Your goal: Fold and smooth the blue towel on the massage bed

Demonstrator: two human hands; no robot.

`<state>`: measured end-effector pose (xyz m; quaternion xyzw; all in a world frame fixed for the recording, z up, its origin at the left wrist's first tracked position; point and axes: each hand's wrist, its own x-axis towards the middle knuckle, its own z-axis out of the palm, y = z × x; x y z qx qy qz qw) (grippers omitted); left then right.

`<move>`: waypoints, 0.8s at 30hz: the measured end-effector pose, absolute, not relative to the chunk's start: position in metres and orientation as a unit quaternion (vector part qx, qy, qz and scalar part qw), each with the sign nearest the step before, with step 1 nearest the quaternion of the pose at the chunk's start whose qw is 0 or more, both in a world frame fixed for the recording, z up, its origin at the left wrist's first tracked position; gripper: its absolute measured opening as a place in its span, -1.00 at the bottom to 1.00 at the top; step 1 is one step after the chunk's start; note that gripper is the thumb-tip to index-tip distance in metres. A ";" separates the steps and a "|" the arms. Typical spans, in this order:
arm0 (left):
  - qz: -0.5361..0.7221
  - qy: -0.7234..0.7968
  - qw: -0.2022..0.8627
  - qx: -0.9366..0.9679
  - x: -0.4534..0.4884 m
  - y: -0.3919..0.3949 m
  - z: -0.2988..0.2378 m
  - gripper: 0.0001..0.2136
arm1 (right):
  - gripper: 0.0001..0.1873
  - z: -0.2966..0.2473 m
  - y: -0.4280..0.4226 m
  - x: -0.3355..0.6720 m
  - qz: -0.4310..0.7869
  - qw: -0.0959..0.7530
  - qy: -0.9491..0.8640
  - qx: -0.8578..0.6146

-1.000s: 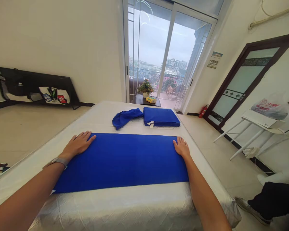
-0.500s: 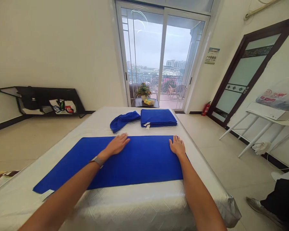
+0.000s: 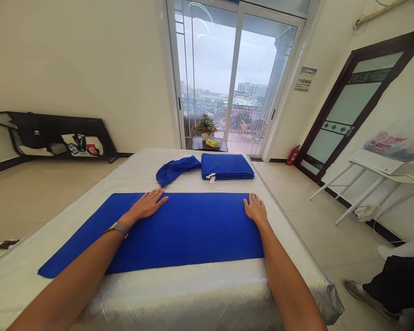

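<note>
White quilted mattress (image 3: 193,301) fills the lower middle of the frame, with a glass balcony door (image 3: 267,78) beyond it at top centre. Across the mattress lies a long blue cloth (image 3: 189,234), spread flat. The left hand (image 3: 145,205) rests palm down near its far edge, fingers spread and pinching nothing; the right hand (image 3: 255,210) lies flat the same way near the cloth's right end. Above the cloth, just beside each other, sit a folded blue stack (image 3: 226,166) with a small white tag (image 3: 211,177) and a bunched blue cloth (image 3: 174,170). That makes three blue items: one laid flat, one folded, one crumpled and not yet folded. How many layers the stack holds cannot be told. At lower right shows another person's dark trouser leg (image 3: 396,282).
</note>
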<state>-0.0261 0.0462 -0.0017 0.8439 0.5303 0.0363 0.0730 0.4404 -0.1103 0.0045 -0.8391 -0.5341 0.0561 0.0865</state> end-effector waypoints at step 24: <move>0.117 0.612 0.023 0.782 -0.123 0.062 -0.014 -0.23 | -0.35 0.039 -0.082 0.326 -0.026 0.007 -0.597 -0.802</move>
